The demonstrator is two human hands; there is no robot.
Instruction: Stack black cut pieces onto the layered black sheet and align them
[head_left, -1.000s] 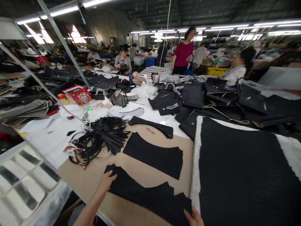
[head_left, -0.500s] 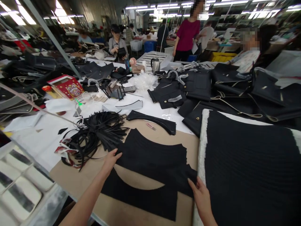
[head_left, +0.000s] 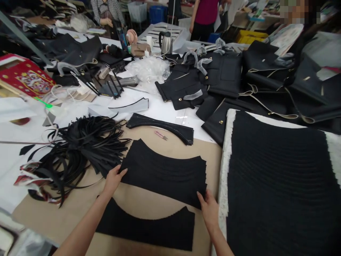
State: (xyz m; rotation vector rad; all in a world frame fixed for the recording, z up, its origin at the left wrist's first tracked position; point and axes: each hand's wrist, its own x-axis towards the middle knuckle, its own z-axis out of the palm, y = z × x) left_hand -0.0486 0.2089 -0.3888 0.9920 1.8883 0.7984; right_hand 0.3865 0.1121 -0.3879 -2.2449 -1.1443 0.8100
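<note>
A stack of curved black fabric pieces (head_left: 165, 170) lies on the brown cardboard sheet (head_left: 80, 202). My left hand (head_left: 113, 179) pinches the stack's left corner. My right hand (head_left: 209, 209) grips its lower right corner. A second curved black piece (head_left: 149, 227) lies flat just below, nearer to me, between my forearms.
A bundle of black straps (head_left: 77, 149) sits left of the stack. A large black quilted panel with white edging (head_left: 279, 185) fills the right. A curved black strip (head_left: 162, 128), black bags (head_left: 213, 78), a kettle (head_left: 166, 42) and a red box (head_left: 25, 76) lie farther back. Other people work beyond.
My hands carried a black piece away from me and set it on the farther piece. The view tilted down and closer.
</note>
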